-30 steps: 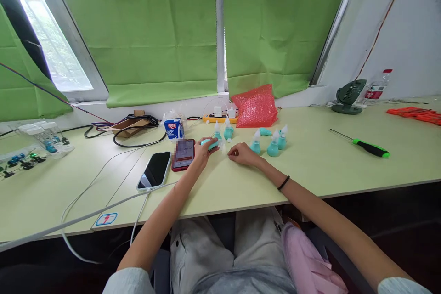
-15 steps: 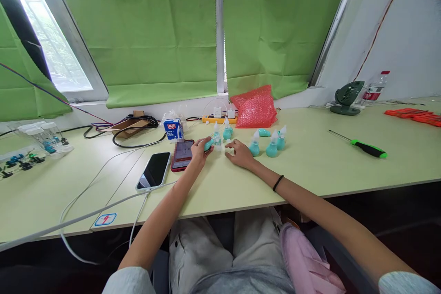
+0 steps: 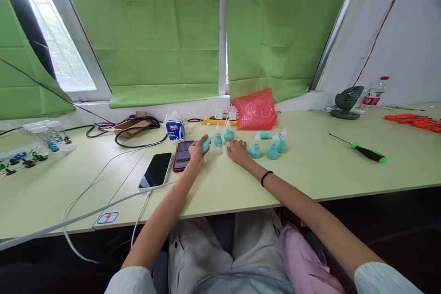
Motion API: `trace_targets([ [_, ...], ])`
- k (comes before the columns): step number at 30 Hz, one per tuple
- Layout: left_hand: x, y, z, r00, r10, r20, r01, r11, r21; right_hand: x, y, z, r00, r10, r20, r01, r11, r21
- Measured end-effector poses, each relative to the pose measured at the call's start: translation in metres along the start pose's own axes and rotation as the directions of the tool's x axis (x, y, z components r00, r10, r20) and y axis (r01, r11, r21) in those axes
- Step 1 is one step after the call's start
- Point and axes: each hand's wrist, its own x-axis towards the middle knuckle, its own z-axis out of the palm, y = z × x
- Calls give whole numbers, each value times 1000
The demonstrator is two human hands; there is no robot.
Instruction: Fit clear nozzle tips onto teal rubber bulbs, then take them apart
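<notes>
My left hand (image 3: 197,155) is closed round a teal rubber bulb (image 3: 206,143), lifted slightly off the pale green table (image 3: 310,170). My right hand (image 3: 237,152) rests on the table just right of it, fingers curled near a small clear tip (image 3: 220,148); whether it grips the tip I cannot tell. Upright teal bulbs with white tips stand behind the hands (image 3: 218,138) and to the right (image 3: 272,149). One bulb without a tip (image 3: 265,135) lies on its side.
A red phone (image 3: 182,156) and a black phone (image 3: 156,171) with a white cable lie left of my left hand. A milk carton (image 3: 174,129), red bubble wrap (image 3: 255,109), green-handled screwdriver (image 3: 365,151), small fan (image 3: 346,102) and water bottle (image 3: 374,93) stand around.
My left hand picked the teal bulb up from the table and raised it. My right hand slid a little left and forward toward the small clear tip.
</notes>
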Motion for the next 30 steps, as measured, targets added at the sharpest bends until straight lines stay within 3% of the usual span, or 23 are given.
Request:
trace_targets([
  [6,-6,-1,2,989,-48,141,4,955,295,1,1,3,998,-57,-32,62,981,186],
  [10,-7,-4,2,982,-55,182,-23,915,403,3,2,-2,996,-38,-84,69,908,413],
  [16,0,-10,-2,963,-11,268,-134,847,514,12,7,-9,992,94,-79,4,617,787],
  [23,5,-14,-3,948,16,317,-202,802,562,14,6,-15,986,96,134,-150,196,969],
  [26,4,-14,-3,946,33,322,-219,798,561,13,9,-16,978,61,197,-202,93,975],
  [30,7,-15,-5,934,61,351,-263,782,565,13,12,-17,964,2,264,-264,40,964],
])
